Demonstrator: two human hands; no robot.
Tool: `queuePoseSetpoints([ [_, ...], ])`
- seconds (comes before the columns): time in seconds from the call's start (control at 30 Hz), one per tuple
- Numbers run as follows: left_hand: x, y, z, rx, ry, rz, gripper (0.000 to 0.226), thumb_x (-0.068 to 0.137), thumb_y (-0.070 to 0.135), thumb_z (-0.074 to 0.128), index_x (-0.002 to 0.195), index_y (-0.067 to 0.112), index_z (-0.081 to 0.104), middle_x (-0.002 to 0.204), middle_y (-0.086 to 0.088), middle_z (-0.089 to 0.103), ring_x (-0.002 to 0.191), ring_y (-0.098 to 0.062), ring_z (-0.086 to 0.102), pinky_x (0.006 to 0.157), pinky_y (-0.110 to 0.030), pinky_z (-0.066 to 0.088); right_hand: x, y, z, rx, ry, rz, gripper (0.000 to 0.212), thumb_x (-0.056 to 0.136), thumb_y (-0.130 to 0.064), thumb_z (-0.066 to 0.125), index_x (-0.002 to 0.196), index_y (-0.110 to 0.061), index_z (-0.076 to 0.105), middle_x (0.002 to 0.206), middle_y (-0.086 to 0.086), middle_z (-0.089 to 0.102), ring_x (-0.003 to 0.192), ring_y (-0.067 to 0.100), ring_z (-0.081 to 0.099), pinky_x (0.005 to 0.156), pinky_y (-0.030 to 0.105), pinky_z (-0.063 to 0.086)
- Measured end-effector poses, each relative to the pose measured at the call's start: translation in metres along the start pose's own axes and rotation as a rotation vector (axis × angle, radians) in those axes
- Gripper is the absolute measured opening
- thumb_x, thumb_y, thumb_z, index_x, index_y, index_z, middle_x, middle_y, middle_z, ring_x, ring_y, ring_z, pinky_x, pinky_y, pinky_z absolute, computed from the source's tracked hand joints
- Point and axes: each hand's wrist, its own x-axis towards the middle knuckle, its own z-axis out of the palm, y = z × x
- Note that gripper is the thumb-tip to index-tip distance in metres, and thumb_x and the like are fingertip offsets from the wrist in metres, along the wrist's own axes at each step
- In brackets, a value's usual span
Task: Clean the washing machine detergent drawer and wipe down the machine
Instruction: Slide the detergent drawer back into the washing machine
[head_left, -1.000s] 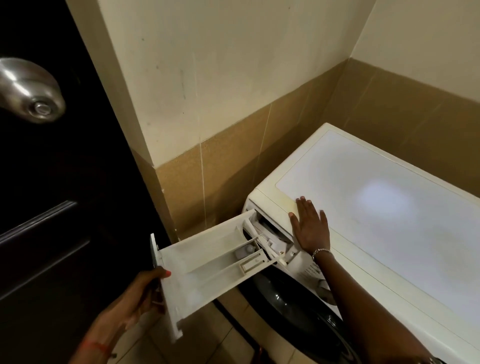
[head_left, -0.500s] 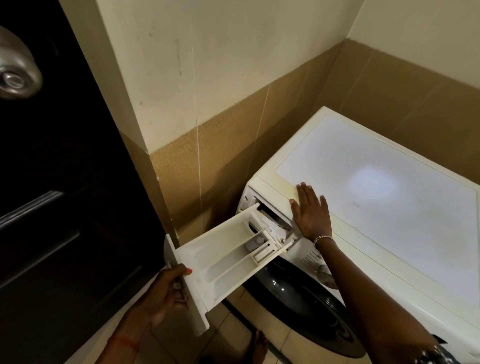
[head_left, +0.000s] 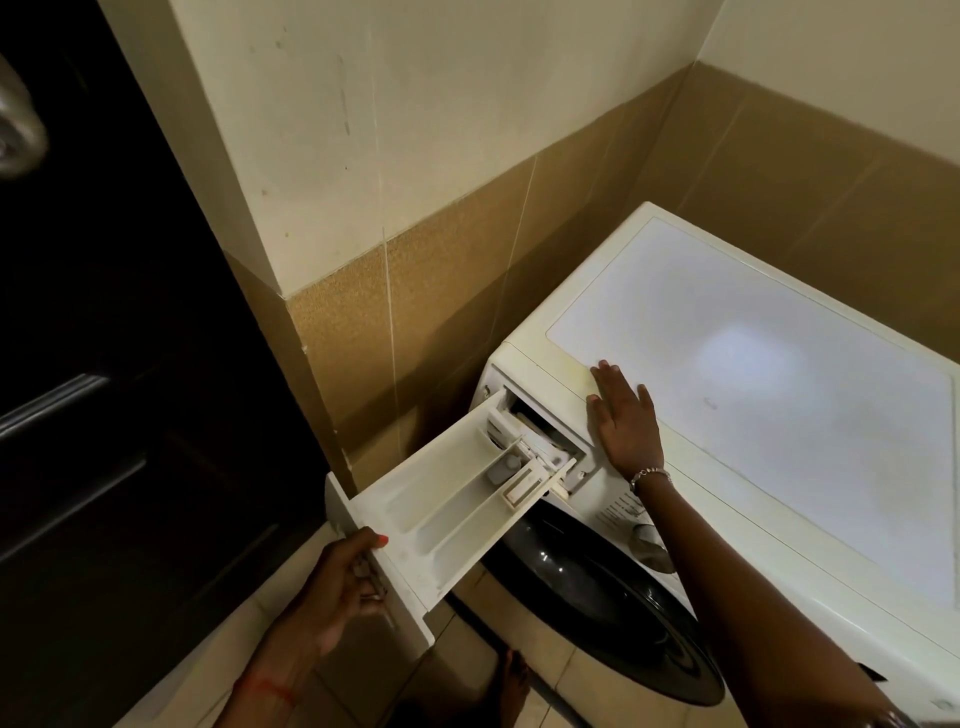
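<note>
White plastic drawer (head_left: 441, 501), probably light and stiff, is sticking out toward 7 o'clock; left hand (head_left: 337, 587) is gripping its front, right hand (head_left: 623, 421) is lying flat on washer (head_left: 779, 415).

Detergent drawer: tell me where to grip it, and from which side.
Grip the front panel from the front, where the left hand holds it: that end of the drawer is free, the rear sits in the slot. The right hand, flat on the washing machine, braces.

cream wall (head_left: 441, 130) above tan tiles (head_left: 452, 312), dark door (head_left: 104, 364) at left, pale tiled floor (head_left: 218, 670)
</note>
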Motion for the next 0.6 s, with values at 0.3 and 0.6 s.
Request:
queuePoseSetpoints([
  [0.3,0.006,-0.023,0.011,-0.083,0.004,-0.007,0.015,0.085,0.017,0.054,0.099,0.011,0.055,0.11,-0.022,0.057,0.1,-0.037,0.056,0.075,-0.043,0.049,-0.001,-0.001,0.0,0.004,0.003,-0.005,0.061,0.088,-0.037,0.018,0.144,-0.016,0.032,0.153,0.0,0.027,0.143,0.015,0.02,0.117,0.036,0.004],
  [0.6,0.008,-0.027,0.008,-0.077,-0.012,0.005,0.086,0.04,0.037,0.072,0.117,0.008,0.049,0.116,-0.023,0.056,0.107,-0.04,0.056,0.071,-0.043,0.052,0.0,-0.001,0.0,-0.004,0.02,-0.014,0.06,0.088,-0.035,0.02,0.143,-0.015,0.033,0.152,0.001,0.028,0.142,0.015,0.021,0.117,0.037,0.006],
])
